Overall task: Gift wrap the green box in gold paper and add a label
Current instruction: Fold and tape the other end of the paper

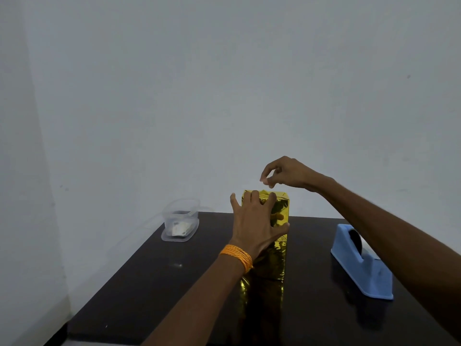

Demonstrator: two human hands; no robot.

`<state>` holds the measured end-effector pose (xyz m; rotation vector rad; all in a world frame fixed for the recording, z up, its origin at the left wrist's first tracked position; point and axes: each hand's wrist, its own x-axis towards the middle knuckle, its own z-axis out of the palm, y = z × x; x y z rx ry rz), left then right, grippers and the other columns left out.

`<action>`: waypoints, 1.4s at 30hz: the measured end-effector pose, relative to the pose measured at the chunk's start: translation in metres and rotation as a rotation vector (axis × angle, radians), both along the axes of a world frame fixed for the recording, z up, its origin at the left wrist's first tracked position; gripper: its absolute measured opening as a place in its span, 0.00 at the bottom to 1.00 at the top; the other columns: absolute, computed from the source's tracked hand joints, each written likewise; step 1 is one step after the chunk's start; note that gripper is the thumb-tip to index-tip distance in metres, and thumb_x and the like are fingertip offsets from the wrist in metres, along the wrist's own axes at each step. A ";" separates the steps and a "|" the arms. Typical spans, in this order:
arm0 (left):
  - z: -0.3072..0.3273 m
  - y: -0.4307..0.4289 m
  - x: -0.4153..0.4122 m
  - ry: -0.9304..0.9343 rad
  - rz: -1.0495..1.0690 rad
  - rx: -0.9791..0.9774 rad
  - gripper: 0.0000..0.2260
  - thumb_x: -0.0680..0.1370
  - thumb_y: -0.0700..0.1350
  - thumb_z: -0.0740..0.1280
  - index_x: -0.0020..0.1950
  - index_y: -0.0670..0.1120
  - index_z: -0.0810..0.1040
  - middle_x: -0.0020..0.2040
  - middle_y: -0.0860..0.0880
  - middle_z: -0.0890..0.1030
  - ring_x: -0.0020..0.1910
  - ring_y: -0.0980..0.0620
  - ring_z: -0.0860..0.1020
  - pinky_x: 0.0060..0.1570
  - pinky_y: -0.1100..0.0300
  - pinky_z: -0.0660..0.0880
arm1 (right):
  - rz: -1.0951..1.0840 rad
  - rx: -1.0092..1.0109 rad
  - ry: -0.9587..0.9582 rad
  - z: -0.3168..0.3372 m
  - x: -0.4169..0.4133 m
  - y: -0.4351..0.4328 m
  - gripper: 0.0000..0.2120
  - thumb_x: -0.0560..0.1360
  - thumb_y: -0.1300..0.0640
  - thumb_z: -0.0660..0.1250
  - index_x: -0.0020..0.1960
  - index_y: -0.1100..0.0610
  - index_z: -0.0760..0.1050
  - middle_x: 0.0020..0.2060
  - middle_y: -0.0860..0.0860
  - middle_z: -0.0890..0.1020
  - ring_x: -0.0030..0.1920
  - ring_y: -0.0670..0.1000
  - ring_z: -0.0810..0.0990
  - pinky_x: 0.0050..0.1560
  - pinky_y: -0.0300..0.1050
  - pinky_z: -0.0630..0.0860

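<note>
Dark surface, gold-wrapped box upright, left hand pressing it with fingers spread flat, right hand pinching clear tape strip above, blue dispenser near right edge

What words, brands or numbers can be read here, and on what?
None can be read.
Gold box: no print shows.
Tape dispenser: no brand shows.
Slips in the tub: too small and blurred to read.
</note>
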<state>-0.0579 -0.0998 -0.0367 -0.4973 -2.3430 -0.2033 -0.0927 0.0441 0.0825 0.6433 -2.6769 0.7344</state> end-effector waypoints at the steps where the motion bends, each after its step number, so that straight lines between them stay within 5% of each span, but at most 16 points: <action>1: 0.000 0.000 -0.001 0.000 0.002 0.000 0.34 0.72 0.72 0.56 0.73 0.55 0.63 0.67 0.43 0.71 0.69 0.42 0.67 0.70 0.32 0.52 | 0.003 0.011 -0.017 -0.002 -0.004 0.000 0.05 0.76 0.56 0.72 0.50 0.54 0.84 0.38 0.49 0.86 0.43 0.45 0.83 0.47 0.41 0.75; 16: -0.001 0.002 -0.001 0.031 -0.007 0.014 0.33 0.71 0.71 0.59 0.70 0.55 0.66 0.66 0.43 0.72 0.67 0.41 0.68 0.69 0.31 0.51 | 0.018 0.278 -0.081 -0.007 -0.035 -0.008 0.05 0.75 0.61 0.71 0.49 0.55 0.84 0.42 0.38 0.78 0.46 0.45 0.76 0.43 0.38 0.70; 21: -0.001 0.001 0.000 0.017 -0.025 0.031 0.33 0.70 0.70 0.61 0.70 0.55 0.66 0.65 0.43 0.72 0.67 0.41 0.68 0.70 0.31 0.51 | -0.108 0.340 -0.205 0.004 -0.047 -0.012 0.26 0.72 0.54 0.76 0.68 0.48 0.74 0.62 0.51 0.76 0.44 0.50 0.78 0.40 0.42 0.74; 24: -0.001 0.002 0.001 0.008 -0.027 0.030 0.33 0.70 0.70 0.62 0.71 0.55 0.65 0.65 0.43 0.72 0.68 0.42 0.67 0.70 0.31 0.51 | -0.187 0.369 -0.244 0.007 -0.049 -0.014 0.33 0.71 0.50 0.77 0.72 0.48 0.68 0.59 0.56 0.79 0.41 0.49 0.77 0.34 0.41 0.70; 27: 0.000 0.000 0.000 0.003 -0.016 0.025 0.33 0.71 0.70 0.61 0.71 0.55 0.64 0.66 0.43 0.72 0.68 0.41 0.67 0.70 0.31 0.52 | -0.225 0.374 -0.186 0.005 -0.046 -0.010 0.35 0.70 0.45 0.77 0.72 0.51 0.68 0.61 0.53 0.78 0.44 0.48 0.78 0.41 0.42 0.72; 32: -0.002 0.002 -0.001 0.036 0.006 -0.002 0.36 0.70 0.70 0.59 0.72 0.52 0.63 0.64 0.42 0.72 0.66 0.41 0.68 0.68 0.31 0.54 | -0.320 0.047 -0.245 -0.021 -0.041 0.017 0.31 0.69 0.37 0.74 0.66 0.53 0.73 0.44 0.52 0.77 0.34 0.47 0.69 0.29 0.37 0.65; 36: -0.002 0.003 -0.002 0.050 0.005 -0.001 0.35 0.70 0.70 0.58 0.73 0.53 0.63 0.63 0.42 0.72 0.65 0.41 0.69 0.68 0.32 0.55 | -0.303 -0.294 -0.318 -0.048 -0.039 0.026 0.24 0.73 0.38 0.70 0.61 0.53 0.76 0.56 0.57 0.80 0.47 0.52 0.77 0.40 0.42 0.74; 42: -0.003 0.002 -0.004 0.050 0.020 -0.023 0.35 0.71 0.71 0.58 0.72 0.53 0.64 0.63 0.43 0.72 0.66 0.42 0.68 0.68 0.32 0.55 | -0.258 -0.489 -0.397 -0.058 -0.031 0.017 0.13 0.75 0.46 0.72 0.55 0.52 0.80 0.53 0.53 0.82 0.51 0.52 0.80 0.43 0.44 0.76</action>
